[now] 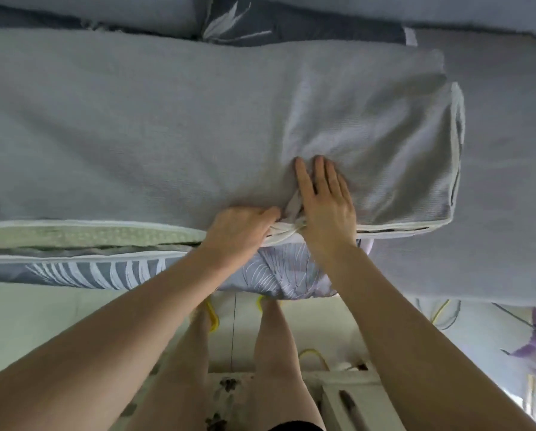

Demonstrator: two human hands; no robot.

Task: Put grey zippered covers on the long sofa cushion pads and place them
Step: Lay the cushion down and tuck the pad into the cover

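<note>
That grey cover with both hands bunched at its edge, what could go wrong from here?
The grey cover is puckered where the left hand grips its edge, so fabric might catch in the zipper. The right hand presses flat on loose cloth near the open corner; the pad may sit unevenly there. The cushion overhangs the sofa's front edge and could slide off.

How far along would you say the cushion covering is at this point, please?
Mostly done: the grey woven zippered cover already spans the long pad. In hand: the left hand pinches bunched fabric at the near edge while the right hand presses flat. Left: the pale green pad edge still shows, so zipping and placing remain.
</note>
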